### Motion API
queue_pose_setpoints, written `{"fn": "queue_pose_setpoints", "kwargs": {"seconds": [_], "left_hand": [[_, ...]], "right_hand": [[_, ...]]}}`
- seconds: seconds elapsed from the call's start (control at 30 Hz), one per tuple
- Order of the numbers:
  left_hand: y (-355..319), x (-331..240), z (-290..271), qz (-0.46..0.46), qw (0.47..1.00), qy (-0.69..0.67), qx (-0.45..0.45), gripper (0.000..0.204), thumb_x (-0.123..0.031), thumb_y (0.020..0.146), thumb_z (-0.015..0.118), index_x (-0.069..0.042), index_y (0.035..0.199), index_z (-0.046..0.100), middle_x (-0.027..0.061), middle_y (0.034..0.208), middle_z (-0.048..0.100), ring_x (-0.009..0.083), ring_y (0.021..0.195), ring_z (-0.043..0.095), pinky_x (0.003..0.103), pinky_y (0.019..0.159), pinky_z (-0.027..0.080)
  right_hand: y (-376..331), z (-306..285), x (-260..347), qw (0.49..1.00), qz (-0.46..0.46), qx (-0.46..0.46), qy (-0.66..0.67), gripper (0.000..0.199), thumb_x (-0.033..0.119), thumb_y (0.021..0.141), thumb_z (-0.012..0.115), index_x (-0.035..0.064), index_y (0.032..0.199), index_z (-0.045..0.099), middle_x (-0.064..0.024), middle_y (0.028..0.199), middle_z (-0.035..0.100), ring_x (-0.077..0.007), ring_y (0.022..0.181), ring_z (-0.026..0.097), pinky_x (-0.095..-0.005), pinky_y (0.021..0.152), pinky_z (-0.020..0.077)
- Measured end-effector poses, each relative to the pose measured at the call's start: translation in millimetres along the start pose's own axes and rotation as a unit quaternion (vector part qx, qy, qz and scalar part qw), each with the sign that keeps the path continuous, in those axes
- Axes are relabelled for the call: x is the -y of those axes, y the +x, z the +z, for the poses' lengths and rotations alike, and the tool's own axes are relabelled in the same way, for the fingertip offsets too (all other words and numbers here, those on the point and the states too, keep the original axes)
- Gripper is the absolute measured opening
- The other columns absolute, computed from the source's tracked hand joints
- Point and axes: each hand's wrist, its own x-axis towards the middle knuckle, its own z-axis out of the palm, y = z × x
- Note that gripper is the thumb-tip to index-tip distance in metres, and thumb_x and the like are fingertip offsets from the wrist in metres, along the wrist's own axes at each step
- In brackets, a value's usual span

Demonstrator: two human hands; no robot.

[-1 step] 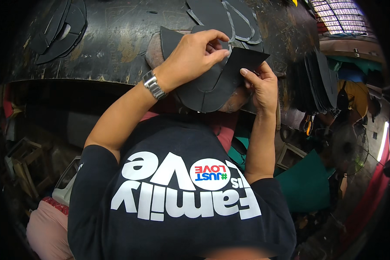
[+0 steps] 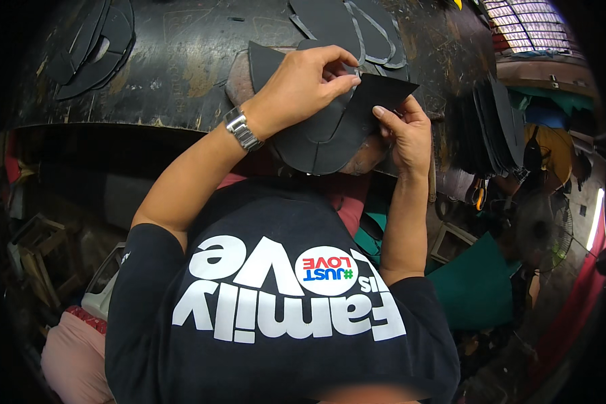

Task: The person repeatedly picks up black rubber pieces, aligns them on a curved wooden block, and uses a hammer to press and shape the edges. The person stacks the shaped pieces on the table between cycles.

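Observation:
My right hand grips the right side of a flat black sheet piece, thumb on top and fingers behind. My left hand is at the piece's upper left corner, its fingers curled and its thumb tip close to that corner. Whatever sits between those fingertips is too small to make out. Beneath both hands lies a larger black curved panel with a slit in it. The panel rests on a rounded brown block at the table's near edge, partly covered.
Black cut pieces with grey edge strips lie on the dark worn table beyond my hands. More black pieces are at the far left. Black sheets hang at the right, near orange-handled scissors and a fan.
My left wrist and fingers have shifted very slightly to the right. The right hand and the black piece look the same.

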Motion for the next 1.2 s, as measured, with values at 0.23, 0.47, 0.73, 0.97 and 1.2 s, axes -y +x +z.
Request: {"fn": "queue_pose_setpoints", "kwargs": {"seconds": [0.23,0.47,0.73,0.97,1.2], "left_hand": [[14.3,3.0,7.5,-0.084,0.995,-0.042,0.04,0.019,-0.018,0.102,0.067,0.0,0.108,0.071,0.0035,0.088,0.074,0.0081,0.08,0.069,0.024,0.073,0.057],[8.6,4.8,-0.6,-0.096,0.992,-0.075,0.022,0.02,-0.019,0.106,0.062,-0.001,0.109,0.067,0.0031,0.091,0.07,0.0086,0.079,0.067,0.024,0.071,0.055],[-20.5,-16.8,-126.3,0.211,0.53,-0.714,0.407,0.041,-0.03,0.109,0.053,-0.002,0.087,0.073,0.0101,0.089,0.074,0.0182,0.057,0.07,0.024,0.053,0.053],[-57.6,-26.9,-51.9,0.116,0.981,0.078,0.137,0.03,-0.011,0.091,0.073,-0.005,0.121,0.071,0.0095,0.121,0.069,0.0278,0.112,0.065,0.043,0.099,0.05],[-70.2,-9.6,-17.8,0.134,0.928,0.321,0.131,0.038,-0.021,0.095,0.071,-0.005,0.128,0.064,0.0151,0.146,0.057,0.0309,0.143,0.047,0.052,0.12,0.032]], "right_hand": [[-1.5,2.3,0.5,1.0,0.0,-0.004,-0.021,0.031,0.004,0.082,0.085,0.0064,0.11,0.073,0.0051,0.079,0.066,-0.001,0.058,0.052,-0.0159,0.051,0.0372],[-2.2,3.2,-1.0,1.0,-0.004,-0.003,-0.026,0.03,0.005,0.081,0.084,0.0063,0.109,0.073,0.0045,0.078,0.067,-0.0014,0.058,0.053,-0.0165,0.05,0.0385],[-0.8,2.9,-0.4,0.999,0.001,-0.001,-0.044,0.025,0.009,0.081,0.086,0.007,0.101,0.07,0.0038,0.075,0.065,-0.002,0.057,0.054,-0.017,0.05,0.04],[3.4,4.9,3.1,0.996,0.029,0.022,-0.082,0.027,0.008,0.082,0.086,0.0056,0.101,0.068,0.0011,0.08,0.067,-0.0034,0.06,0.059,-0.0175,0.051,0.0445],[-2.7,6.4,4.4,0.998,0.046,0.02,-0.044,0.026,0.001,0.085,0.081,0.0022,0.107,0.066,-0.0029,0.084,0.07,-0.0073,0.063,0.065,-0.0207,0.056,0.0548]]}}
